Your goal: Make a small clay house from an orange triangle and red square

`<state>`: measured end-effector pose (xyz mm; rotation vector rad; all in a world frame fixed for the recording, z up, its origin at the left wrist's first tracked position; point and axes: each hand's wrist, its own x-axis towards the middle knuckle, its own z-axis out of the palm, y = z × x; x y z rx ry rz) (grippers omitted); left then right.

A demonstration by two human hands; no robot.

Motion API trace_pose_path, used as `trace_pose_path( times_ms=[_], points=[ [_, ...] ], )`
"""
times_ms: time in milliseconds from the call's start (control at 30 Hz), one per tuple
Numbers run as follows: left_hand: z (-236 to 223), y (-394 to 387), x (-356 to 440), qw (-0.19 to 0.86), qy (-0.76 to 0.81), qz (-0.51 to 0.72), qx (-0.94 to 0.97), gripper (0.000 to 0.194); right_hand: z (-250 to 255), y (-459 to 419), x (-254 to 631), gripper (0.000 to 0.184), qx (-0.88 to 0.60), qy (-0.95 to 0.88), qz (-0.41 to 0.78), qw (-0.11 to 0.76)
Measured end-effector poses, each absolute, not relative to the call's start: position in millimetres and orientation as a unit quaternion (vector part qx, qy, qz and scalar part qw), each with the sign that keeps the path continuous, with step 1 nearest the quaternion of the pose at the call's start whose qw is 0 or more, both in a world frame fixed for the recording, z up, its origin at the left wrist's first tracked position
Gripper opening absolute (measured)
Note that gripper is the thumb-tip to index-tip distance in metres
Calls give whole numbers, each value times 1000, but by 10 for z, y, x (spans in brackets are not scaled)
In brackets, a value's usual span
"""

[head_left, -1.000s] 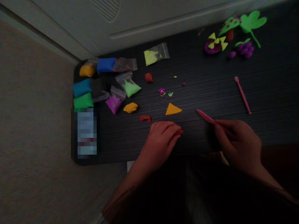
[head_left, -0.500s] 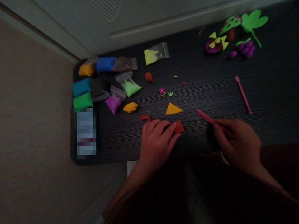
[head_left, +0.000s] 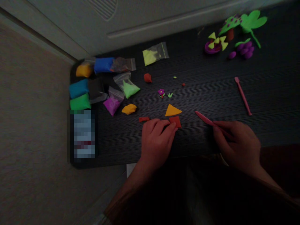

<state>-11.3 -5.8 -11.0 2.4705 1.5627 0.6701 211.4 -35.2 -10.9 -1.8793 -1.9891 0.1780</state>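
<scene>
red square [head_left: 176,121] has moved beside orange triangle [head_left: 172,110], left hand [head_left: 156,137] touching; screen [head_left: 83,134] pixelated.

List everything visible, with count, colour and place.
Table: 1, black, centre
Bags: about 9, mixed, mostly left
Pixelated object: 1, dark, left
Lumps: 2, orange and red, centre-left
Triangle: 1, orange, centre
Square: 1, red, at left fingertips
Strip: 1, red, centre-left
Flower: 1, purple, centre
Bits: 3, green and red, centre
Models: about 4, multicoloured, back right
Tools: 2, pink, right, one held
Panel: 1, grey, back
Floor: 1, beige, left
Hands: 2, bare, front
</scene>
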Motion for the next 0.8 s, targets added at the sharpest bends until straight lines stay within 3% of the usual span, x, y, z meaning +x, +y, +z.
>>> trace_pose_path(
  times_ms=[333,567,800],
  points=[
    [-131,-47,-109,71,515,227,823,14,-160,-341,2114,16,-674,-705,58,213],
    [-119,-49,-116,94,522,224,818,15,-157,-337,2111,25,-669,-707,61,221],
    [-126,-71,-149,122,526,255,803,17,74,-33,2109,24,-579,-785,101,195]
  ],
)
